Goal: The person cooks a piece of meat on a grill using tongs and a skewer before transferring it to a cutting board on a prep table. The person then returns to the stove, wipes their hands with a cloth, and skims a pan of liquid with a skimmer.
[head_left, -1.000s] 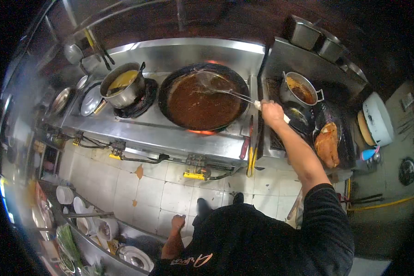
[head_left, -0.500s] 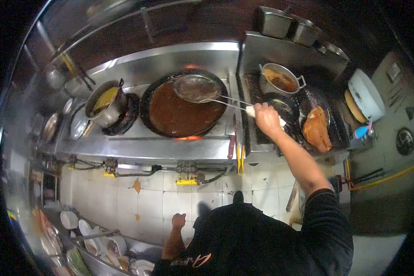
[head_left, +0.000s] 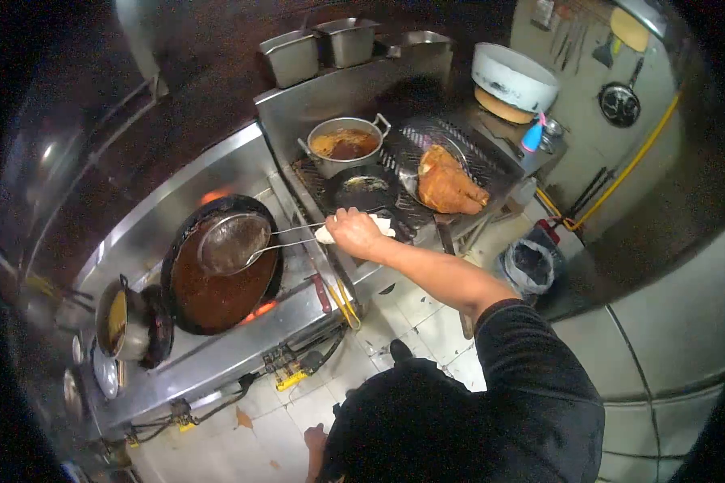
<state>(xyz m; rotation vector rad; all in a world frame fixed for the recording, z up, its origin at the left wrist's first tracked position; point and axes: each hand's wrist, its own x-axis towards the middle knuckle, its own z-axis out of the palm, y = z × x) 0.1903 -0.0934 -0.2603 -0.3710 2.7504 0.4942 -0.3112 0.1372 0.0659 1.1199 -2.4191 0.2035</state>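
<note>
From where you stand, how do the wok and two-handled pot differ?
The wok is black and wide; the two-handled pot is silvery and smaller. The wok holds dark brown liquid; the two-handled pot's contents are orange and brown. Orange glow shows beside the wok, none beside the two-handled pot. Both are uncovered.

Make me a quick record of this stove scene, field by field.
Right hand: gripping a long-handled strainer, white cloth at the grip
Strainer position: over the wok; contact with liquid unclear
Wok contents: brown liquid
Heat: orange glow beside wok
Left hand: low by the body, nothing visibly held
Right of wok: two-handled pot, large browned food piece
</note>
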